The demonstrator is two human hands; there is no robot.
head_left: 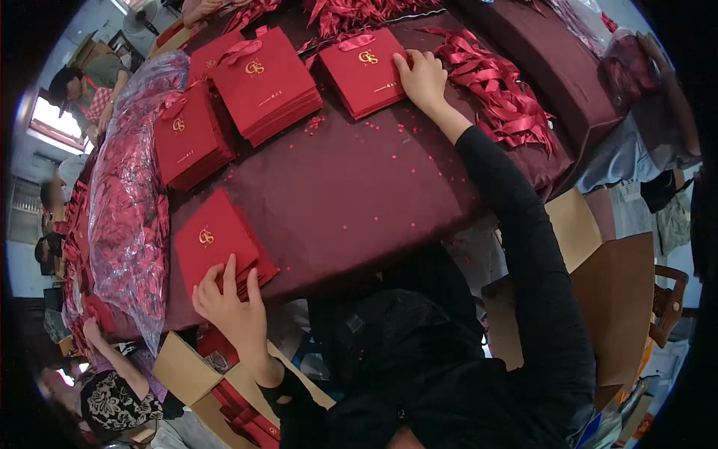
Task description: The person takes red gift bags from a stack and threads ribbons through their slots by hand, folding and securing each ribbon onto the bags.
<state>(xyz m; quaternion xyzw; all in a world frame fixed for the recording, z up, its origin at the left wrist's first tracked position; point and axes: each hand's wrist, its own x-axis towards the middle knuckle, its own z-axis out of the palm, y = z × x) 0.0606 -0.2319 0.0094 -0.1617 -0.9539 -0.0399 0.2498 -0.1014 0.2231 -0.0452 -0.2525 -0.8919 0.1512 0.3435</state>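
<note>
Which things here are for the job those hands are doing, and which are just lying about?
Probably for the job:
Gold-lettered square red bags, in stacks touched by the left hand and the right hand
Shiny, flat red ribbons, like those on the bags

Probably just lying about:
Tiny red dots scattered on the maroon cloth
Round grey fan in the background

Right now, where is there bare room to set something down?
The dark red cloth-covered table is bare mid-front, between the square red bag stack at the left hand and the black right sleeve, save scattered red specks. Crowded: the far side, with more red stacks and shiny red ribbons, and the left, with a clear plastic bag.
</note>
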